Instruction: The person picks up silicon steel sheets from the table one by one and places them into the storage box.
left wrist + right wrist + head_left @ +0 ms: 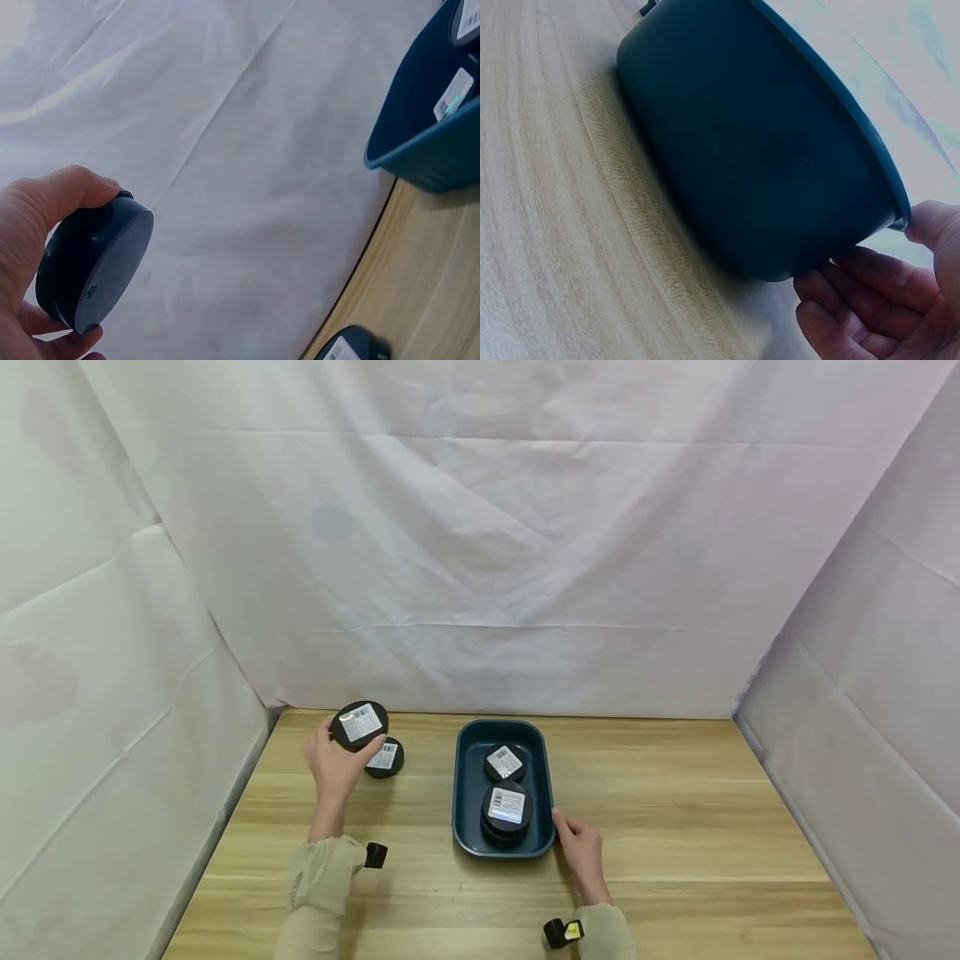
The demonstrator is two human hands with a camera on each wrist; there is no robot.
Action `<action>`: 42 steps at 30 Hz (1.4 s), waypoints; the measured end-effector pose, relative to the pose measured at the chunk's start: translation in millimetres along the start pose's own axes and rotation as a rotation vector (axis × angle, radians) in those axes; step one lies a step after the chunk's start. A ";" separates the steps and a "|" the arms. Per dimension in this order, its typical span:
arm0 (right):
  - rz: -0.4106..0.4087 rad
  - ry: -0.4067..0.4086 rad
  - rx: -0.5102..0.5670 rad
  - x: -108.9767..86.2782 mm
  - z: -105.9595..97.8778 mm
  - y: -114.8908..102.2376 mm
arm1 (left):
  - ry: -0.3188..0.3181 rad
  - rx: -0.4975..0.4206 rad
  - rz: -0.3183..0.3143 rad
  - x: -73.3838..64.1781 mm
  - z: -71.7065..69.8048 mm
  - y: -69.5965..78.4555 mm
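Note:
My left hand [335, 768] holds a round, flat black container [360, 725] by its edge, thumb on one side and fingers on the other. A white barcode label covers part of the face toward the head camera; the left wrist view shows its plain other face [120, 270]. Just below it, a smaller black round container [385, 758] with a white label lies on the table. My right hand [581, 852] grips the dark blue tray [467, 793] at its near right side. In the right wrist view the thumb [930, 223] meets the rim, with fingers against the wall below.
Inside the tray sit a small labelled black container [505, 763] toward the back and larger ones stacked [507, 807] toward the front. A wooden table [675, 810] bears everything. White cloth [480, 543] hangs behind and on both sides.

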State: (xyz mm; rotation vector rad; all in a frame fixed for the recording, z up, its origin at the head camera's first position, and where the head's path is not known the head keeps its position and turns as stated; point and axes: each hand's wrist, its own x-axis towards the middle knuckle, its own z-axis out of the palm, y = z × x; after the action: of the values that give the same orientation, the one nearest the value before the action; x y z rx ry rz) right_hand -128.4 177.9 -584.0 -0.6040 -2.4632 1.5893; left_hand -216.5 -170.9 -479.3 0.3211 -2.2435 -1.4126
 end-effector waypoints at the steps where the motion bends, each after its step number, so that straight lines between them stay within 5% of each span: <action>1: 0.002 0.003 0.001 -0.2 0.2 -0.2 | -0.007 -0.011 0.005 -0.8 3.2 1.7; 13: -0.026 0.014 -0.005 -2.8 1.1 0.4 | -0.123 -0.060 0.103 -17.4 49.7 24.7; 23: -0.041 0.047 -0.017 -3.6 5.6 -2.1 | -0.248 -0.055 0.072 -33.9 91.9 43.7; 42: -0.054 0.019 -0.016 -9.6 11.2 -8.3 | -0.342 -0.100 0.115 -48.1 128.3 54.3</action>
State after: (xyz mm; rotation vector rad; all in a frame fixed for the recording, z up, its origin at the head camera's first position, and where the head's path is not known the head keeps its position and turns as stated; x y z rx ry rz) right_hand -125.5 161.6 -580.5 -0.5475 -2.4586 1.5385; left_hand -236.7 -25.3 -489.8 -0.0892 -2.3985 -1.6095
